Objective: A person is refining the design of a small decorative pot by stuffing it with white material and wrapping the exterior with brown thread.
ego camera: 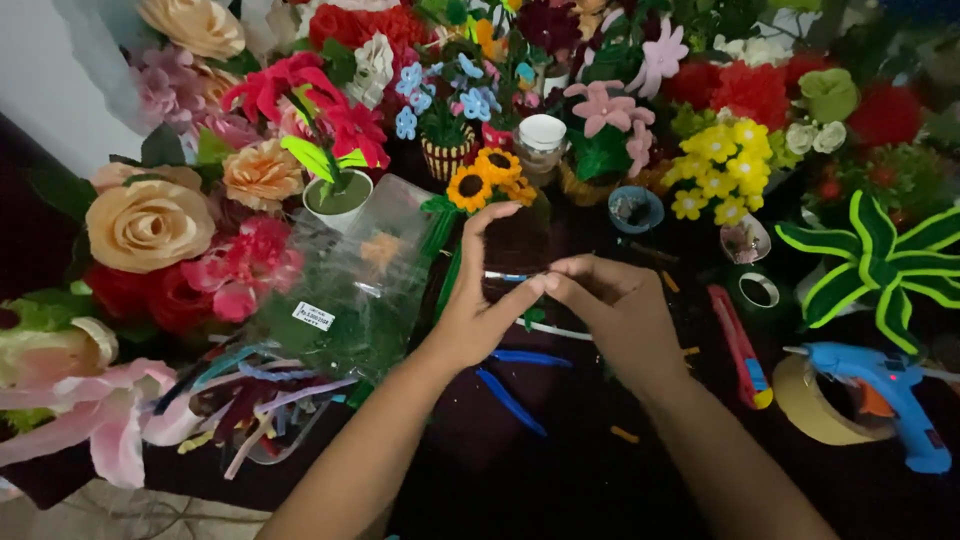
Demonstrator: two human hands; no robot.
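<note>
Dark tabletop (560, 470) crowded with artificial flowers surrounds your work. Your left hand (478, 305) and right hand (615, 305) meet at the fingertips, both pinched shut on a thin blue-and-white pipe cleaner (505, 276) held between them. Just below the grip lie loose blue pipe cleaners (520, 380). Well to its right sit a red utility knife (740, 345) and a blue glue gun (880, 390).

Left hand (475, 305) and right hand (615, 305) pinch a pipe cleaner (505, 276) together; glue gun (880, 395) right, flowers (150, 225) far left.
</note>
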